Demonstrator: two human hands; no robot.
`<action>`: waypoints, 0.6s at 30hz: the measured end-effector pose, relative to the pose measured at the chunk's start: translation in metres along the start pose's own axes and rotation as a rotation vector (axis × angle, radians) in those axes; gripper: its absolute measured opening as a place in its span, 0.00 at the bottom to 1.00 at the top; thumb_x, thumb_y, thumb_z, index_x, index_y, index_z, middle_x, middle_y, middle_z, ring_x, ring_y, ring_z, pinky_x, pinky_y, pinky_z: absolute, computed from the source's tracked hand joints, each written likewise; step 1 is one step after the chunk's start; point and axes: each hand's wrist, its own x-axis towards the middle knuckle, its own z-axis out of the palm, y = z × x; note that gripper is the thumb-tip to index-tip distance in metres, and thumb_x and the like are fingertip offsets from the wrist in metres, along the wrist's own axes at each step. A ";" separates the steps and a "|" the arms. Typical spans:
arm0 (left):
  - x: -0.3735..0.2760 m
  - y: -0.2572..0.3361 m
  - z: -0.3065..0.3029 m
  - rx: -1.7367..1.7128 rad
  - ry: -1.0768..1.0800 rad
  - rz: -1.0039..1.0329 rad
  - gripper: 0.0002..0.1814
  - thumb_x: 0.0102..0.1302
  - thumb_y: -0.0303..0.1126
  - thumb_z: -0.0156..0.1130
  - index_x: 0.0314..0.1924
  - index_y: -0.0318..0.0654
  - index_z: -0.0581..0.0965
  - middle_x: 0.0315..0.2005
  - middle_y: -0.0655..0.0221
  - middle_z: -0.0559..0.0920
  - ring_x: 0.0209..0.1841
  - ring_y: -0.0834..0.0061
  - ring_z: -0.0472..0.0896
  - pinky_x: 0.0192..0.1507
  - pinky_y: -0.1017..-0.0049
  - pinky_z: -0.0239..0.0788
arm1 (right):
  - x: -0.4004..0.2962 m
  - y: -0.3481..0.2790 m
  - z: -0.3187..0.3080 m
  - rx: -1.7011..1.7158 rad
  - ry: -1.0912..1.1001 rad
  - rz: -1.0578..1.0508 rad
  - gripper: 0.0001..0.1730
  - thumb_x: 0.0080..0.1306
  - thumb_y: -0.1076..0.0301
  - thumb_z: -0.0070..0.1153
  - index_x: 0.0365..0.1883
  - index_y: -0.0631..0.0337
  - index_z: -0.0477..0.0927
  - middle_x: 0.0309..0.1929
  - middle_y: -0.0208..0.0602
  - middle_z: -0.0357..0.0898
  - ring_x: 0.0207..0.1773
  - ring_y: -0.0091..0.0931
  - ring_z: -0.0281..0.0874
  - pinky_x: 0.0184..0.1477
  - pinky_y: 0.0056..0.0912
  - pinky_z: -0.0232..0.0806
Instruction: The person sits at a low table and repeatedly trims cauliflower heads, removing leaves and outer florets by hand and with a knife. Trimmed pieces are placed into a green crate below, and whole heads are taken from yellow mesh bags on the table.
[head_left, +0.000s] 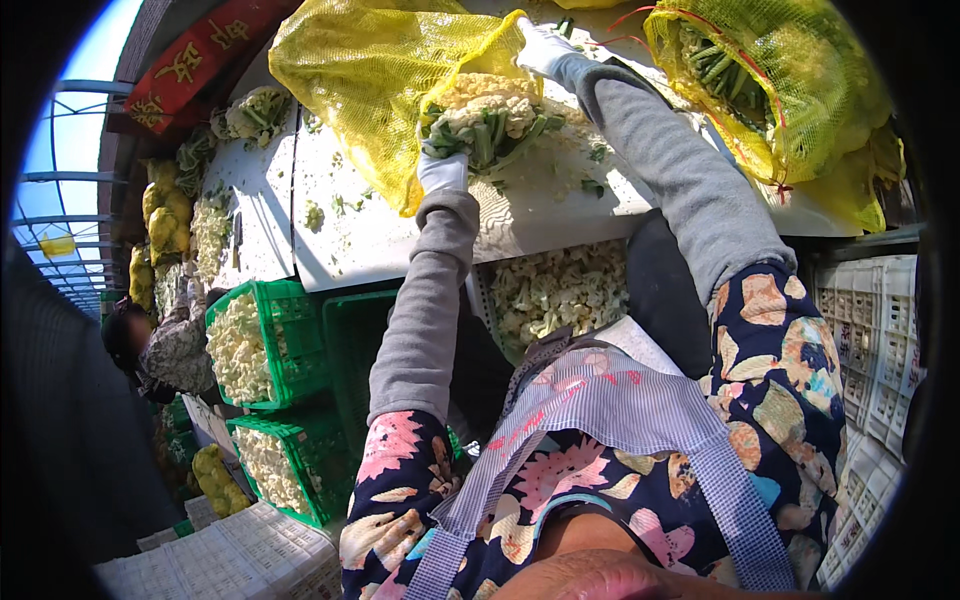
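My left hand (442, 171), in a white glove, is at the near side of a cauliflower head (491, 112) with green leaves, by the mouth of a yellow mesh bag (360, 82); its fingers are partly hidden under the head and the bag. Gloved in white too, my right hand (541, 51) reaches further out and grips the bag's rim at the top. The cauliflower lies at the bag's opening, over a white tabletop (525, 225) strewn with leaf scraps and crumbs.
A full yellow mesh bag (817, 97) stands at the right. Green crates (296, 352) of florets stand below left, with more florets (559, 292) under the table's edge. White crates (847, 337) are stacked at right. Another person (176, 349) works at far left.
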 end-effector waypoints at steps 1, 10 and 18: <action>0.003 0.012 -0.008 0.129 -0.051 -0.051 0.23 0.57 0.27 0.69 0.54 0.37 0.78 0.40 0.65 0.87 0.44 0.74 0.84 0.49 0.76 0.74 | -0.017 -0.001 -0.005 0.032 -0.004 0.031 0.42 0.59 0.60 0.61 0.70 0.62 0.59 0.50 0.58 0.79 0.53 0.45 0.79 0.54 0.41 0.69; 0.013 -0.019 -0.134 0.877 0.032 -0.262 0.19 0.63 0.40 0.65 0.51 0.39 0.79 0.44 0.65 0.85 0.48 0.67 0.82 0.50 0.69 0.71 | -0.089 0.056 0.059 -0.036 0.069 0.103 0.29 0.74 0.53 0.38 0.70 0.51 0.65 0.67 0.42 0.70 0.68 0.40 0.68 0.68 0.39 0.60; -0.007 -0.011 -0.096 1.269 -0.076 0.055 0.17 0.63 0.40 0.61 0.49 0.40 0.80 0.42 0.59 0.85 0.44 0.58 0.82 0.47 0.66 0.73 | -0.106 -0.060 0.033 -0.311 0.445 -0.252 0.55 0.53 0.33 0.64 0.73 0.50 0.60 0.70 0.46 0.64 0.60 0.38 0.75 0.59 0.36 0.70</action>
